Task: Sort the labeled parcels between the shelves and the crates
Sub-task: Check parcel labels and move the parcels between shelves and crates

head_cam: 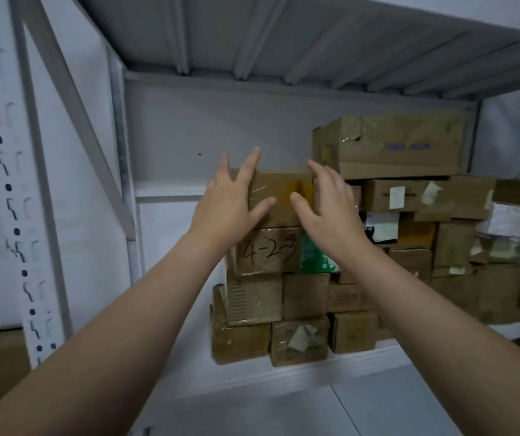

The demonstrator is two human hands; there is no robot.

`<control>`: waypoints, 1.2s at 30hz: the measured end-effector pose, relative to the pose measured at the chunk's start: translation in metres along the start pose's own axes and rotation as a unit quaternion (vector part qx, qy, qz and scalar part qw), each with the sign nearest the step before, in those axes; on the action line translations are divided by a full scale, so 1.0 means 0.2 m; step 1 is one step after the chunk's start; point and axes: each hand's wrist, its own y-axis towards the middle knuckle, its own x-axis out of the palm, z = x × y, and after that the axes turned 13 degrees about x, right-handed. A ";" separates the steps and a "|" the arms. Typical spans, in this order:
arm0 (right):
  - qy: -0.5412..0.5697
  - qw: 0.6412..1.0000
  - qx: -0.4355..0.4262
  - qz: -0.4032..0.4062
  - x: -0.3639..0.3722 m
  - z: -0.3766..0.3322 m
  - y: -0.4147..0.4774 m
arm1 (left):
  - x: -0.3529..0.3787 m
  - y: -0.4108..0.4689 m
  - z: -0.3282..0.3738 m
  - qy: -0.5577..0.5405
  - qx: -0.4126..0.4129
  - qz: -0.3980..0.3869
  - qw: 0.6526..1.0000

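A white metal shelf (362,360) carries stacked brown parcels. The large carton (390,143) stands up and right of the top parcel (279,196), which is taped and sits on the parcel marked "4-2-3" (265,251). The left hand (233,196) and right hand (327,202) flank the top parcel, fingers straight and spread, gripping nothing.

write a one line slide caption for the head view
Left hand and right hand, fingers spread, flank the top brown parcel of a stack on the white shelf.
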 end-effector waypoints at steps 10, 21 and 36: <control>0.227 0.968 0.090 -0.052 0.06 0.02 0.06 | 0.12 -0.08 0.05 -0.116 -0.023 0.075 0.990; 0.368 0.922 0.113 -0.049 0.08 0.03 0.03 | 0.12 -0.13 0.17 -0.413 -0.036 0.151 0.898; 0.393 0.919 0.017 -0.022 0.12 0.04 -0.07 | 0.02 -0.14 0.13 -0.514 -0.060 0.222 0.826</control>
